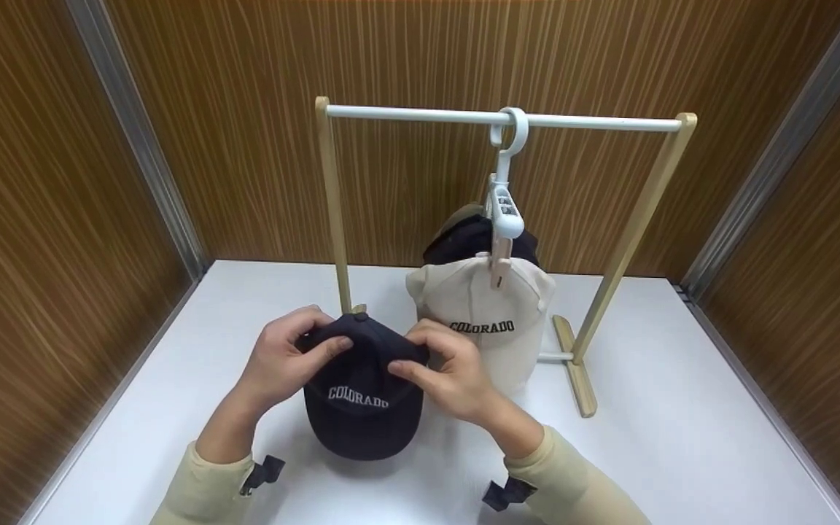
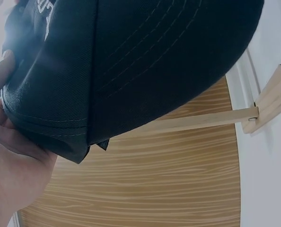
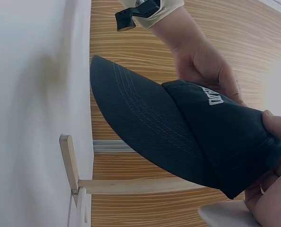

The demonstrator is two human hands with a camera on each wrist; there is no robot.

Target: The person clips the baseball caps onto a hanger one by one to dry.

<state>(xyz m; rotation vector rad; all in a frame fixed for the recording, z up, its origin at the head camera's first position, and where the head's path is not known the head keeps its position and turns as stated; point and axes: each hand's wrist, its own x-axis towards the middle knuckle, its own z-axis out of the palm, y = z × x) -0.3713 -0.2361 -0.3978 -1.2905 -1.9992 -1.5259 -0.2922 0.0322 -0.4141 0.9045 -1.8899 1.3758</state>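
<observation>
A dark navy baseball cap point(image 1: 365, 423) with white COLORADO lettering is held up in front of the rack, its brim pointing down. My left hand point(image 1: 285, 361) pinches the crown on one side, thumb on the front and fingers behind. On the other side my right hand point(image 1: 456, 372) pinches it the same way. The left wrist view shows the brim point(image 2: 169, 61) close up, with the palm against the cap's edge. In the right wrist view the whole cap point(image 3: 178, 127) is seen from the side, apart from the white surface.
Behind stands a wooden rack with a white rail point(image 1: 413, 114). A white clip hanger point(image 1: 505, 208) hooks over the rail. From it hangs a cream COLORADO cap point(image 1: 493, 350), with a dark cap point(image 1: 464, 237) behind. Wood-grain panels point(image 1: 259, 182) surround the white tabletop point(image 1: 653, 437).
</observation>
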